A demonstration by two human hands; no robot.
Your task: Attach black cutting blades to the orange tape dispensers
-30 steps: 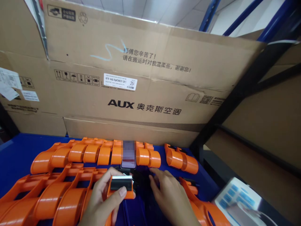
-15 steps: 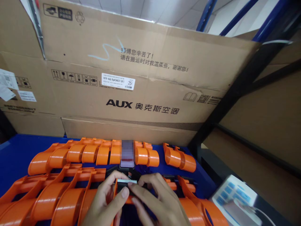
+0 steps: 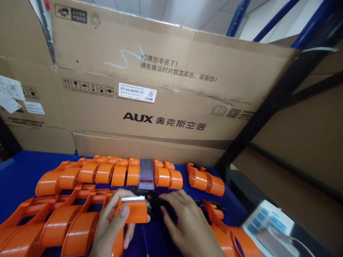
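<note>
My left hand (image 3: 114, 217) is closed round an orange tape dispenser (image 3: 135, 213), its thumb pressed on the flat front plate. A serrated metal blade (image 3: 133, 198) runs along the dispenser's upper edge. Just right of it, my right hand (image 3: 183, 217) reaches over dark black parts (image 3: 154, 205) on the blue surface. Its thumb and forefinger are apart, and I see nothing held between them. The black parts are too dark to make out one by one, and the right hand covers some of them.
Several orange tape dispensers (image 3: 88, 173) stand in rows on the blue tabletop (image 3: 16, 171), left and right of my hands. A phone (image 3: 146, 175) leans among the back row. Behind rises a cardboard sheet (image 3: 171, 85). A white device with blue buttons (image 3: 268, 223) sits at right.
My two hands were together on the dispenser; now they are apart. The left has turned the dispenser and moved it left, showing its orange front. The right has let go and shifted right.
</note>
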